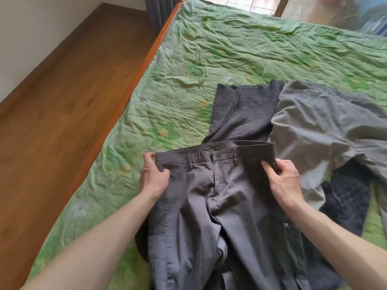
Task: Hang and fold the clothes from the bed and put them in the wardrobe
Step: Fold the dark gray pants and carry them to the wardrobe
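A pair of dark grey trousers (211, 206) lies front side up at the near edge of the bed, legs running toward me. My left hand (154, 174) pinches the left end of the waistband. My right hand (282, 176) grips the right end of the waistband. Beyond the trousers lies a dark grey knitted sweater (245, 114). To the right a lighter grey garment (320, 126) is spread loosely over it. Another dark knitted piece (347, 197) shows under that garment at the right.
The bed is covered with a crumpled green floral sheet (209, 49). An orange-brown wooden bed rail (134, 80) runs along its left side, with wooden floor (52, 101) beyond. A grey curtain (159, 9) hangs at the far corner. No wardrobe is in view.
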### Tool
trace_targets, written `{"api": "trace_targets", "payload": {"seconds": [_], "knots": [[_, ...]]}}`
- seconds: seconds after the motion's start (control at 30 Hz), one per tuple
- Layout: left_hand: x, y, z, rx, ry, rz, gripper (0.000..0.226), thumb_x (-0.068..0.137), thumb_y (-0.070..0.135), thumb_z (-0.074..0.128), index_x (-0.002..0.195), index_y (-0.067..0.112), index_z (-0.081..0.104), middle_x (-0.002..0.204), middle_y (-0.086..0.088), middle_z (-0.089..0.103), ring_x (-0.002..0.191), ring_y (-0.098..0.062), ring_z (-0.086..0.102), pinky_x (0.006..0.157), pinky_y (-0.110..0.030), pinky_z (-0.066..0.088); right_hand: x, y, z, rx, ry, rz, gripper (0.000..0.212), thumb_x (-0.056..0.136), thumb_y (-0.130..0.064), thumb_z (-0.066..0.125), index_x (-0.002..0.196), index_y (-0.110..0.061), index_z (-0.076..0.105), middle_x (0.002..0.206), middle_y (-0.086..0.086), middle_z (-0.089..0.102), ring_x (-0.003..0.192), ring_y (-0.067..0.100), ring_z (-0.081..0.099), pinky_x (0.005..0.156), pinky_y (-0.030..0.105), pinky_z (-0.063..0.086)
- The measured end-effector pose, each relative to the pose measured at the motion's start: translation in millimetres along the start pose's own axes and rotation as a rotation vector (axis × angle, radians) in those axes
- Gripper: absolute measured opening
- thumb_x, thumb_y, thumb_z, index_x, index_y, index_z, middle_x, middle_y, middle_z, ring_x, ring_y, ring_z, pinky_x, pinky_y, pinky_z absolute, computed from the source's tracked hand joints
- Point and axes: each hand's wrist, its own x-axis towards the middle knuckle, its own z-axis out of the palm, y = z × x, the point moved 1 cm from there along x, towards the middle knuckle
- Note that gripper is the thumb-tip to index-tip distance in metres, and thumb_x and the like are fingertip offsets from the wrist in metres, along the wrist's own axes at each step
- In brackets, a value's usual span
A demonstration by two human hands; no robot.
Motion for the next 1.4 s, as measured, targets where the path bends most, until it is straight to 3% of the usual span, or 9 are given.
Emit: {"api": "trace_targets", "payload": {"seconds": [0.2, 0.4, 0.53, 0.63, 0.73, 0.87, 1.07, 1.27, 1.4], "knots": [[-41, 26, -36, -0.044, -0.078, 0.077, 0.06, 0.088, 0.014, 0.073, 0.141, 0.022, 0.045, 0.106, -0.005, 0.073, 0.096, -0.033, 0.07, 0.084, -0.04, 0.054, -47, -27, -51, 0.132, -0.013, -0.025, 0.036, 0.1, -0.035, 0.068, 0.079, -0.006, 0.065, 0.069, 0.006, 0.067, 0.061, -0.001, 0.048, 0.059, 0.019, 0.041], [-119, 87, -110, -0.166, 0.0, 0.336, 0.046, 0.091, 0.006, 0.072, 0.131, 0.022, 0.054, 0.08, -0.001, 0.065, 0.074, -0.021, 0.065, 0.068, -0.037, 0.053, -117, -66, -111, 0.238, -0.013, 0.034, 0.01, 0.098, -0.023, 0.07, 0.1, -0.013, 0.071, 0.098, 0.01, 0.074, 0.091, 0.018, 0.07, 0.085, 0.036, 0.054], [-184, 111, -164, -0.309, -0.083, 0.349, 0.042, 0.094, 0.016, 0.076, 0.133, 0.018, 0.059, 0.088, 0.004, 0.068, 0.078, 0.001, 0.065, 0.076, -0.018, 0.054, -178, -93, -155, 0.307, 0.031, 0.016, 0.012, 0.098, -0.023, 0.072, 0.109, -0.023, 0.07, 0.1, -0.008, 0.078, 0.092, 0.008, 0.073, 0.08, 0.016, 0.055], [-233, 121, -194, -0.424, -0.17, 0.327, 0.015, 0.095, 0.023, 0.076, 0.108, 0.014, 0.076, 0.099, 0.0, 0.079, 0.097, -0.021, 0.076, 0.092, -0.047, 0.061, -226, -113, -191, 0.308, 0.072, 0.023, 0.009, 0.097, -0.029, 0.073, 0.106, -0.027, 0.071, 0.099, -0.023, 0.077, 0.092, -0.005, 0.072, 0.077, 0.011, 0.053], [-280, 131, -207, -0.495, -0.207, 0.348, 0.012, 0.098, 0.025, 0.072, 0.1, 0.015, 0.077, 0.096, -0.003, 0.08, 0.093, -0.024, 0.076, 0.087, -0.05, 0.062, -269, -126, -227, 0.242, 0.176, 0.016, 0.006, 0.098, -0.032, 0.071, 0.093, -0.028, 0.07, 0.09, -0.026, 0.074, 0.083, -0.007, 0.069, 0.074, 0.016, 0.053], [-333, 149, -204, -0.429, -0.225, 0.407, 0.036, 0.102, 0.026, 0.066, 0.095, -0.009, 0.065, 0.09, -0.029, 0.068, 0.078, -0.026, 0.061, 0.08, -0.065, 0.054, -308, -128, -273, 0.206, 0.263, 0.033, 0.025, 0.099, -0.035, 0.068, 0.086, -0.014, 0.067, 0.076, -0.001, 0.071, 0.074, 0.02, 0.068, 0.072, 0.045, 0.055], [-420, 195, -188, -0.393, -0.162, 0.552, 0.041, 0.102, 0.02, 0.066, 0.066, 0.023, 0.046, 0.063, 0.007, 0.045, 0.061, -0.012, 0.039, 0.058, -0.037, 0.034, -337, -116, -354, 0.225, 0.363, 0.061, 0.023, 0.1, -0.036, 0.066, 0.086, -0.018, 0.07, 0.079, -0.008, 0.071, 0.079, 0.009, 0.068, 0.068, 0.027, 0.047], [-510, 247, -164, -0.382, -0.131, 0.679, 0.044, 0.103, 0.027, 0.065, 0.072, -0.002, 0.05, 0.064, -0.019, 0.049, 0.059, -0.034, 0.042, 0.054, -0.04, 0.033, -355, -94, -447, 0.228, 0.405, -0.003, 0.021, 0.101, -0.034, 0.066, 0.093, -0.016, 0.073, 0.084, -0.007, 0.073, 0.083, 0.014, 0.067, 0.072, 0.014, 0.045], [-574, 290, -148, -0.405, -0.092, 0.665, 0.049, 0.104, 0.03, 0.063, 0.071, -0.003, 0.046, 0.059, -0.018, 0.042, 0.055, -0.019, 0.033, 0.052, -0.033, 0.025, -359, -82, -525, 0.231, 0.39, -0.072, 0.024, 0.102, -0.035, 0.063, 0.105, -0.015, 0.075, 0.095, -0.002, 0.077, 0.089, 0.014, 0.07, 0.085, 0.035, 0.054]]}}
